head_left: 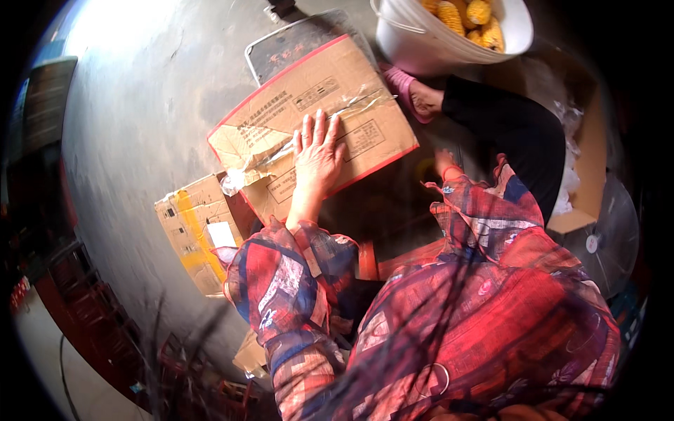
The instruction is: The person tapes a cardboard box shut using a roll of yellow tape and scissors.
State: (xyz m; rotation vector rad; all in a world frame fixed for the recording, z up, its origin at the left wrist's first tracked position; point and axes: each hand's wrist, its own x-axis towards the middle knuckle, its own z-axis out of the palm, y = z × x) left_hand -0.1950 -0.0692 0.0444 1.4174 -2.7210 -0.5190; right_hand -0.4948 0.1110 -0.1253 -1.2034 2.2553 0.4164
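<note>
A brown cardboard box [330, 98] with red edges lies in front of me, with creased clear tape along its seam. My left hand [319, 156] rests flat on top of it, fingers stretched out and holding nothing. In the shadow beyond the box's right edge is my right hand [445, 163], mostly hidden by the sleeve and the dark. Beside its fingers shows a dim yellowish curved thing [425, 168]; whether the hand grips it I cannot tell. Loose tape [233, 182] sticks out in a crumpled bunch at the box's left corner.
A smaller carton [193, 231] with yellow tape sits at the left. At the far right stands a white bucket [407, 42] of corn cobs [477, 14]. Near it is my foot in a pink slipper [406, 91]. An open carton [586, 189] with clear plastic and a fan [614, 242] are on the right.
</note>
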